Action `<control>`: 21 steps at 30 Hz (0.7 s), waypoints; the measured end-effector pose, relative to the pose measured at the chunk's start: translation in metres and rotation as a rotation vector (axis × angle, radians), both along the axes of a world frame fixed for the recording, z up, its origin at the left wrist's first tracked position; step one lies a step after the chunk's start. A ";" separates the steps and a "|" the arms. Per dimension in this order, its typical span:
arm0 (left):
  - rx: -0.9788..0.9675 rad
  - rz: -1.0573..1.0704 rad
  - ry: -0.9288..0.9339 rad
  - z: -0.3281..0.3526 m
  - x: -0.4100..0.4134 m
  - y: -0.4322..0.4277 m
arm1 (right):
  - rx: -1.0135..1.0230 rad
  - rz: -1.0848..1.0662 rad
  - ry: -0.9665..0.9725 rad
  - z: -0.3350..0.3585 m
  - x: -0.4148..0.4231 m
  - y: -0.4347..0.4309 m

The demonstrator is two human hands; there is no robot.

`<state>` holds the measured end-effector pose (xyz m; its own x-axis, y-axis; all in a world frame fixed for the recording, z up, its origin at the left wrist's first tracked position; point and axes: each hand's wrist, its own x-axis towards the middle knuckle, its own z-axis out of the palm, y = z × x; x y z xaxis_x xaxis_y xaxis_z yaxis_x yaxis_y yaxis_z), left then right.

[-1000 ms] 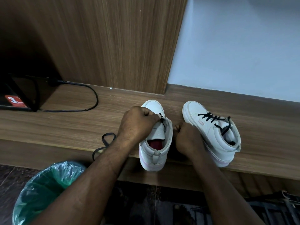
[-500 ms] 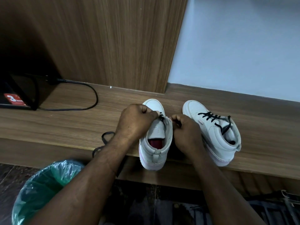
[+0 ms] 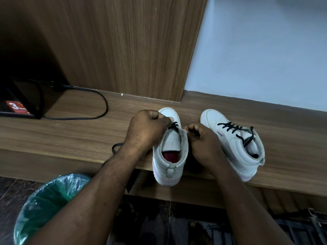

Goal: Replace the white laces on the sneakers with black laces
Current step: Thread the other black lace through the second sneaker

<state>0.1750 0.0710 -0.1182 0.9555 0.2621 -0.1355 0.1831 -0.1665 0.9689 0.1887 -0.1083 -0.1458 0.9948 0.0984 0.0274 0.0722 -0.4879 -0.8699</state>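
Left hand (image 3: 146, 128) is clenched over the toe end of the white high-top sneaker with the red insole (image 3: 168, 156). Thumb and forefinger pinch the flat black lace (image 3: 174, 125) where it crosses the lowest eyelets. I read that as holding tension so the first crossing doesn't slip. Right hand (image 3: 203, 144) is pressed to the right eyelet flap of that sneaker with its fingers curled tight. I can't tell from here whether they nip the lace's other end or just the flap. The sneaker stands heel-toward-me on the brown wood-grain shelf (image 3: 62, 135), with its heel hanging past the front edge. That probably keeps the mouth open to me, with both eyelet rows in reach of a hand on each side. Only the bottom of the tongue is laced, so the lace sits right at the left fingertips and just ahead of the right knuckles. A loose black loop (image 3: 115, 147) lies on the shelf left of the sneaker, behind the left wrist. It's likely the slack still to be fed through. Just right of the sneaker is its white twin (image 3: 230, 144), angled away, already crossed with black lacing (image 3: 233, 129) and seemingly parked as done. A green-lined bin (image 3: 44, 197) sits below and to the left of the sneaker, and a black cable (image 3: 104, 106) lies further left. No white laces in view.
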 end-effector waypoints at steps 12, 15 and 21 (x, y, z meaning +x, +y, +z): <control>-0.277 0.138 -0.456 0.019 -0.009 0.006 | -0.490 0.034 0.003 -0.008 0.002 -0.009; -0.269 0.114 -0.538 0.026 -0.012 0.006 | -0.349 0.042 -0.050 -0.005 0.000 -0.008; -0.287 0.027 -0.629 0.034 -0.015 0.002 | -0.020 0.083 -0.092 0.006 -0.002 -0.005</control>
